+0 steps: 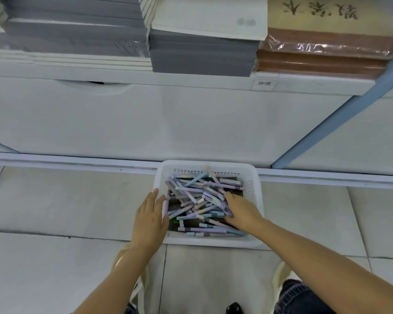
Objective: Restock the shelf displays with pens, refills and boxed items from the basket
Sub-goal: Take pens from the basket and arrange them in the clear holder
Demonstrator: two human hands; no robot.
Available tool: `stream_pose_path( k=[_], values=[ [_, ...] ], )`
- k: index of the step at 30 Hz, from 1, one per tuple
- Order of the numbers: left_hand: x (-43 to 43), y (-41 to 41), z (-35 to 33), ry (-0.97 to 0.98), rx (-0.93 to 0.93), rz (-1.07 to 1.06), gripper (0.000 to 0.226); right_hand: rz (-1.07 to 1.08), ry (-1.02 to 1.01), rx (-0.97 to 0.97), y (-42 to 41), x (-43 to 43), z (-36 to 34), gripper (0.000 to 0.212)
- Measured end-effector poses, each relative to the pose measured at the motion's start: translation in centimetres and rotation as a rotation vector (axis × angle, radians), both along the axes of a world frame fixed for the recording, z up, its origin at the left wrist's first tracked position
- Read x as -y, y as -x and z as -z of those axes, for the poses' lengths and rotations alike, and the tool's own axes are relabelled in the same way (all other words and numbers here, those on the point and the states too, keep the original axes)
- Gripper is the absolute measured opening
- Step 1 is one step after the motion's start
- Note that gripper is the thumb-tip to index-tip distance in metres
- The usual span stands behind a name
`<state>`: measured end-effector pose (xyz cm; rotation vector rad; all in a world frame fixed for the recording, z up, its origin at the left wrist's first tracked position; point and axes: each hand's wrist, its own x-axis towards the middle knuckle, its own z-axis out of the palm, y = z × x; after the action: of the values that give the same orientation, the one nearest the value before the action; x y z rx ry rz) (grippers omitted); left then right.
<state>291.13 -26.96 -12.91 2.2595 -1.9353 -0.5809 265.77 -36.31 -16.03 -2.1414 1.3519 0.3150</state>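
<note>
Pale floor tiles [55,200] run up to a white shelf unit [168,121]. Its upper ledge carries grey notebook stacks [202,55] and a brown film-wrapped stack [322,57].

The head view is the only one. It looks straight down on a white plastic basket [204,164] set on the floor against the foot of the unit. The basket holds a loose, criss-crossed heap of pastel pens [191,193] over something dark that I cannot make out.

The left hand [149,217] lies flat with its fingers straight over the basket's left rim, fingertips just reaching the pile and holding nothing. The right hand [243,211] is down among the pens at the right side with its fingers bent into the heap. It looks like it is gathering a bunch, but the hand's back hides the fingertips, so I cannot tell whether anything is actually gripped.

I judge the pens to be light, stiff and smooth-barrelled, so likely to slide and fan out. It is probably best to take several at once across the mid-barrel, turned parallel first, and not by the caps, which might pull off.
</note>
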Motion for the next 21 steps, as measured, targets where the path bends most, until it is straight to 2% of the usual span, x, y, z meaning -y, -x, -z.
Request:
stream_pose_path(
  k=[3, 5, 9, 13, 15, 17, 21],
  values=[
    [0.3, 0.2, -0.4, 0.021, -0.021, -0.013, 0.046, 0.072, -0.04, 0.143, 0.1, 0.7, -0.8, 0.009],
    [0.8, 0.5, -0.8, 0.057, -0.049, -0.02, 0.044, 0.152, -0.082, 0.252, 0.2, 1.2, -1.4, 0.004],
    [2.1, 1.8, -2.1, 0.2, -0.105, 0.037, 0.037, 0.201, -0.192, 0.39, 0.0, 2.1, -3.1, 0.013],
    [3.9, 3.6, -3.6, 0.32, -0.187, 0.247, 0.05, 0.133, -0.355, 0.427, -0.8, 2.2, -4.1, 0.025],
    [4.4, 4.5, -4.0, 0.31, -0.136, 0.362, 0.063, 0.106, -0.401, 0.449, -1.4, 2.2, -4.3, 0.028],
    [4.7, 5.3, -4.0, 0.284, -0.037, 0.429, 0.07, 0.066, -0.439, 0.476, -2.1, 2.1, -4.8, 0.015],
    [5.0, 5.6, -3.8, 0.174, 0.08, 0.456, 0.066, 0.039, -0.535, 0.478, -2.8, 2.2, -5.8, 0.025]
  ],
)
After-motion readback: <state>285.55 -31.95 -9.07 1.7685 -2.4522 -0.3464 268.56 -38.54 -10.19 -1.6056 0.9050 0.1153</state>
